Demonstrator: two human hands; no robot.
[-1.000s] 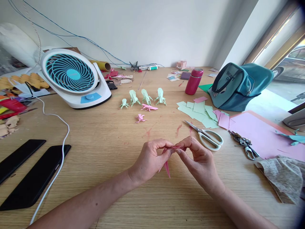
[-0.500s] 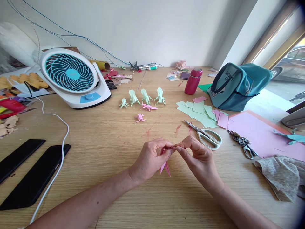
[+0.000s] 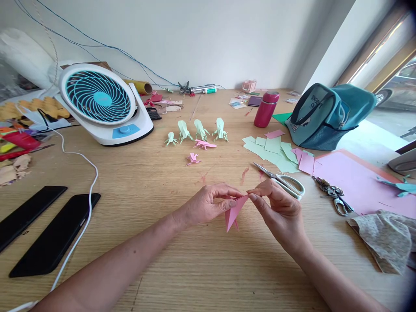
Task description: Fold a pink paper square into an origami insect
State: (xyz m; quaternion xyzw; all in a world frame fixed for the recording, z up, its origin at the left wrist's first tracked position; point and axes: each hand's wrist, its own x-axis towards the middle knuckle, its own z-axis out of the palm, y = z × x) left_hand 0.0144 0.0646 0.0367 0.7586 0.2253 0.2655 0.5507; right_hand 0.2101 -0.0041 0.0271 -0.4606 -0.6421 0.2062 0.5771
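Observation:
My left hand (image 3: 208,203) and my right hand (image 3: 279,210) both pinch a small folded pink paper (image 3: 234,212) just above the wooden table (image 3: 169,186). The paper hangs between the fingertips as a pointed triangular flap. Finished green origami figures (image 3: 199,130) and two small pink ones (image 3: 193,159) stand farther back on the table. White-handled scissors (image 3: 282,181) lie just beyond my right hand.
A white and teal fan (image 3: 104,104) stands at the back left, its white cable (image 3: 87,182) trailing past two black phones (image 3: 55,234). Green and pink paper pieces (image 3: 276,151), a red bottle (image 3: 265,109), a teal bag (image 3: 328,115), keys (image 3: 334,197) and a large pink sheet (image 3: 357,182) lie to the right.
The pink paper has been opened out from a narrow folded strip into a wider triangular flap. Both hands have shifted slightly to the right and the view has tilted a little.

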